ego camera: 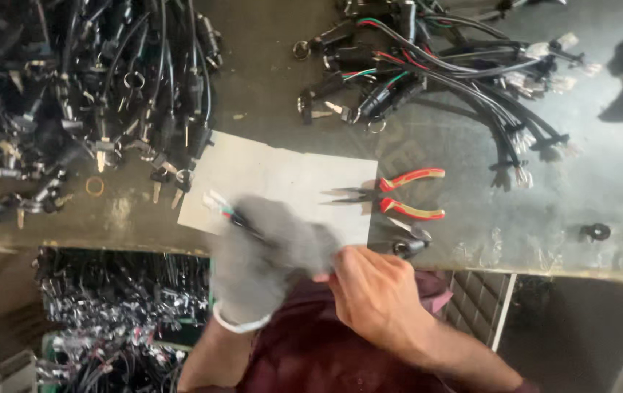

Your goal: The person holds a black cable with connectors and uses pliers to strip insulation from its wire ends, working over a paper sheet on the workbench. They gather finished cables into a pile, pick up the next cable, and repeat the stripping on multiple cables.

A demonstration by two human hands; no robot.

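Note:
My left hand (267, 251), in a grey glove, grips a black wired part (242, 222) whose red, green and white leads (218, 204) stick out to the upper left over a white sheet (282, 178). My bare right hand (373, 291) is closed beside the glove and touches it; what it pinches is hidden. A dark lock-like part (407, 247) lies just right of my right hand. Red-handled long-nose pliers (399, 193) rest on the sheet's right edge, jaws pointing left.
A large heap of black cabled locks with keys (85, 94) fills the bench's left side. Another bundle with white plugs (457, 73) lies at the top right. A small black ring (597, 231) sits near the front edge. Below the bench, a crate holds shiny parts (115, 313).

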